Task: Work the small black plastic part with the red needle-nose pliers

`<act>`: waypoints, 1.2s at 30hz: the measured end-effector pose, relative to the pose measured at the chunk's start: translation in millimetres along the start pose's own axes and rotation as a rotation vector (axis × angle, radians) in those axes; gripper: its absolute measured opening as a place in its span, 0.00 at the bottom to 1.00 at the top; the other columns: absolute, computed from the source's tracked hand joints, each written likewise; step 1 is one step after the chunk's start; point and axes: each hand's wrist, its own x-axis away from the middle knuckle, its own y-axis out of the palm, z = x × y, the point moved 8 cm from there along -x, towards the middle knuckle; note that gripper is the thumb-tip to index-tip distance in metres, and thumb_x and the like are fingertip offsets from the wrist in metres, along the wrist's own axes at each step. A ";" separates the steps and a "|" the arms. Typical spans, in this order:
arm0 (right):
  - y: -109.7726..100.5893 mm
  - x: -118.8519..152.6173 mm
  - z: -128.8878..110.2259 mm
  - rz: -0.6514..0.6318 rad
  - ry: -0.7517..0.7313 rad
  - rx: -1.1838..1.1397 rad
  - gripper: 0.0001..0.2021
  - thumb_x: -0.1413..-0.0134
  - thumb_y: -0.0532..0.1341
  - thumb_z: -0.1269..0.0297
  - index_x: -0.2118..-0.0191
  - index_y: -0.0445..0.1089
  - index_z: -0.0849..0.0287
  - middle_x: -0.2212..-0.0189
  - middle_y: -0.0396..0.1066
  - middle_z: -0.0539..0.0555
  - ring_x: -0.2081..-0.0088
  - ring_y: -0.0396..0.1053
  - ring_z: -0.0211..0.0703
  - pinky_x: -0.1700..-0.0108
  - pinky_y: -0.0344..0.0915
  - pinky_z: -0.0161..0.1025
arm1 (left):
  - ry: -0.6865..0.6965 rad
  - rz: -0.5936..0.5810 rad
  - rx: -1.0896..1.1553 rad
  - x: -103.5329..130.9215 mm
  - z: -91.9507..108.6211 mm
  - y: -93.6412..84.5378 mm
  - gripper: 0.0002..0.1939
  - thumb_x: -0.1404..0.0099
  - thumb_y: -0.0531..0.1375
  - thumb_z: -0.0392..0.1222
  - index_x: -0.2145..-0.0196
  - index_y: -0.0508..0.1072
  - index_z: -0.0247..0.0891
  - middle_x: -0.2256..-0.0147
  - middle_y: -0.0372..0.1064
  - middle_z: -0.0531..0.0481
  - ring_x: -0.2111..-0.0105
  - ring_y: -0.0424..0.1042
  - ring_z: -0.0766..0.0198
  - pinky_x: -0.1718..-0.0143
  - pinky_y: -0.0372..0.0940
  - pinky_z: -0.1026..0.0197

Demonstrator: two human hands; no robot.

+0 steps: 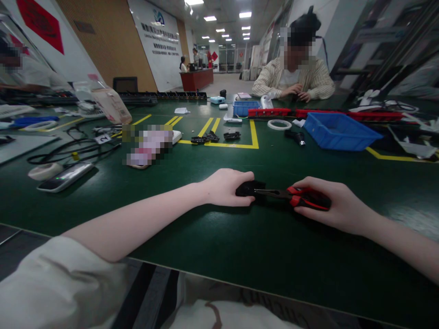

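My left hand [228,187] is closed around a small black part [247,188] just above the green table [192,237]; its exact kind I cannot make out. From the right, my right hand [329,203] grips the red and black handles of long-nose pliers [274,193]. The plier tips point left and meet the black part. Whether the jaws pinch it is too small to tell. Beyond my hands, several small black parts [206,137] lie by the yellow tape lines.
A blue bin [341,131] stands at the right, near a white tape ring [279,124]. To the left are a phone [151,146], a white-edged device [66,177], black cables [73,151] and a plastic bottle [111,103]. A person [291,77] sits across the table.
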 end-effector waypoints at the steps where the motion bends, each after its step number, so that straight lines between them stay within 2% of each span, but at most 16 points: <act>1: 0.1 -0.1 -0.2 -0.004 0.004 -0.005 0.18 0.50 0.63 0.49 0.57 0.69 0.53 0.62 0.72 0.54 0.62 0.71 0.50 0.62 0.68 0.49 | 0.000 0.001 -0.001 -0.3 0.1 -0.2 0.13 0.37 0.58 0.50 0.65 0.65 0.37 0.71 0.67 0.54 0.73 0.66 0.66 0.74 0.56 0.66; 5: -0.3 -0.7 -1.3 -0.008 0.011 -0.014 0.17 0.50 0.63 0.49 0.57 0.69 0.53 0.62 0.73 0.55 0.63 0.71 0.50 0.62 0.68 0.48 | -0.006 0.004 -0.011 -1.8 -0.1 -0.7 0.17 0.36 0.57 0.56 0.66 0.65 0.37 0.72 0.67 0.54 0.75 0.65 0.66 0.75 0.53 0.66; 11: -1.9 -3.1 -1.2 -0.016 0.003 -0.014 0.17 0.50 0.63 0.50 0.57 0.70 0.53 0.63 0.74 0.54 0.64 0.72 0.49 0.64 0.69 0.46 | -0.025 0.003 0.010 -1.9 -2.2 1.6 0.15 0.35 0.58 0.52 0.63 0.65 0.37 0.70 0.68 0.54 0.73 0.67 0.66 0.73 0.56 0.66; 15: -3.1 -3.2 -0.7 -0.018 -0.017 0.027 0.17 0.49 0.62 0.50 0.56 0.70 0.53 0.63 0.73 0.53 0.64 0.72 0.47 0.65 0.69 0.44 | 0.013 0.031 0.017 -0.9 -0.1 0.6 0.15 0.35 0.58 0.52 0.61 0.67 0.36 0.67 0.69 0.53 0.71 0.68 0.66 0.72 0.57 0.66; 18: -1.0 -1.6 -1.1 -0.038 -0.066 0.091 0.17 0.48 0.62 0.51 0.56 0.69 0.53 0.62 0.73 0.54 0.64 0.72 0.48 0.65 0.69 0.44 | 0.039 0.066 -0.011 0.4 2.3 -1.0 0.18 0.35 0.59 0.52 0.54 0.68 0.37 0.60 0.67 0.50 0.68 0.69 0.66 0.70 0.60 0.66; 21: 1.8 -0.2 -0.6 -0.053 -0.118 0.179 0.17 0.48 0.61 0.51 0.54 0.67 0.53 0.61 0.72 0.55 0.62 0.71 0.49 0.63 0.69 0.46 | 0.019 0.079 -0.046 1.4 1.3 -0.1 0.25 0.36 0.59 0.51 0.45 0.64 0.39 0.53 0.64 0.46 0.64 0.70 0.64 0.66 0.64 0.64; 24: 0.2 -0.2 1.1 -0.025 -0.142 0.233 0.18 0.47 0.61 0.51 0.53 0.66 0.53 0.59 0.70 0.56 0.61 0.70 0.50 0.62 0.69 0.48 | 0.002 0.094 -0.076 2.2 -0.2 0.7 0.26 0.35 0.58 0.52 0.43 0.63 0.38 0.50 0.62 0.45 0.62 0.70 0.63 0.65 0.65 0.62; 29: -8.7 0.5 -4.2 0.059 -0.239 0.303 0.18 0.48 0.62 0.55 0.51 0.65 0.52 0.58 0.70 0.57 0.60 0.70 0.51 0.60 0.70 0.49 | -0.023 0.115 -0.032 3.5 -2.6 -0.1 0.22 0.35 0.59 0.51 0.47 0.65 0.39 0.53 0.64 0.48 0.62 0.70 0.64 0.66 0.64 0.63; 36: -25.9 0.4 -6.3 0.220 -0.290 0.455 0.19 0.48 0.62 0.55 0.49 0.65 0.50 0.58 0.70 0.58 0.58 0.70 0.56 0.59 0.68 0.53 | -0.088 0.153 0.057 4.4 -5.1 -6.0 0.14 0.39 0.62 0.50 0.65 0.66 0.36 0.61 0.63 0.52 0.69 0.65 0.68 0.73 0.59 0.67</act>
